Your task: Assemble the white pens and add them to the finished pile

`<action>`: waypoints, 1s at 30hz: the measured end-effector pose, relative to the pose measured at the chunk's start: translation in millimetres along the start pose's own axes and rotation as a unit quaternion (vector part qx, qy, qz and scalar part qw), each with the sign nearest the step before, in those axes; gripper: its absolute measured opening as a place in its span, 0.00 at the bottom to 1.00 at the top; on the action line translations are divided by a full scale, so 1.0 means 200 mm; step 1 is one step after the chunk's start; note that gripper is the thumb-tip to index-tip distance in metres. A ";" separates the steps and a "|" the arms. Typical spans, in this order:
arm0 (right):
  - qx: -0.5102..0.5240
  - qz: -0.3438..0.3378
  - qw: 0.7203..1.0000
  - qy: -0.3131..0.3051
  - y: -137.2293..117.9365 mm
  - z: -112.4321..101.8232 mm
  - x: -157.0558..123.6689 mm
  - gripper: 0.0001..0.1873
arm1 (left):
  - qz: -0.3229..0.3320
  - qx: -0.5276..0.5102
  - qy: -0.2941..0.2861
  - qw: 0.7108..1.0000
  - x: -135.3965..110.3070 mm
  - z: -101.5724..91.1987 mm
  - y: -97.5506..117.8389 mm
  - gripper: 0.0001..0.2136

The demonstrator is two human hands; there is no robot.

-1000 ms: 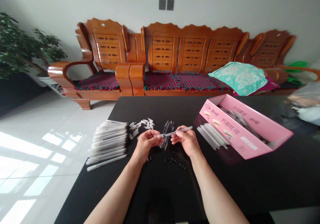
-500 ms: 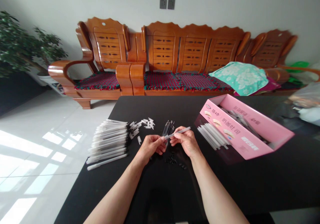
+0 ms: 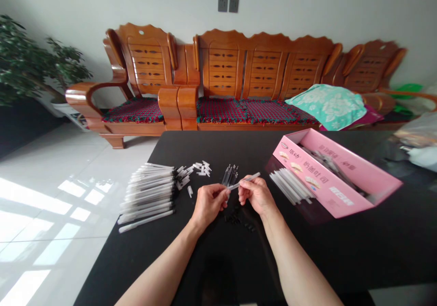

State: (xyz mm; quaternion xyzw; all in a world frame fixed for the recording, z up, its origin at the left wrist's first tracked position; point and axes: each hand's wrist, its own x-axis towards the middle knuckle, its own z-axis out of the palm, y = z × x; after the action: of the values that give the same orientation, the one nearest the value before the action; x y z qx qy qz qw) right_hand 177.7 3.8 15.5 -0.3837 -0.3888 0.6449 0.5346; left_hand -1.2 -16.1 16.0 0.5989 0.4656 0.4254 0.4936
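Over a black table, my right hand pinches a white pen barrel that slants up to the right. My left hand is closed at the barrel's lower end, its fingertips touching it; what it pinches is too small to name. Just behind the hands lies a small bunch of dark refills. Small black parts are scattered under the hands.
A big pile of white pens lies at the left, with loose white caps beside it. More white barrels lie against an open pink box at the right. Wooden sofas stand behind the table.
My left hand has slid right and closed up against the barrel's end. Both hands have dropped slightly. A small white cap now shows on the table left of the left hand.
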 end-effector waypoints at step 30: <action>0.037 -0.037 0.998 0.029 0.03 -0.02 0.02 0.16 | 0.053 0.473 0.260 0.840 -0.22 -1.11 -0.03 0.13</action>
State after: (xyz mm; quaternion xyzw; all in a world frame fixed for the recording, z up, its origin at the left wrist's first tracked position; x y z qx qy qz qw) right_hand 178.4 8.4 8.9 -0.3674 -0.3628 0.6270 0.5833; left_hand -226.8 -15.9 41.4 0.6506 0.6888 0.3194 -0.0119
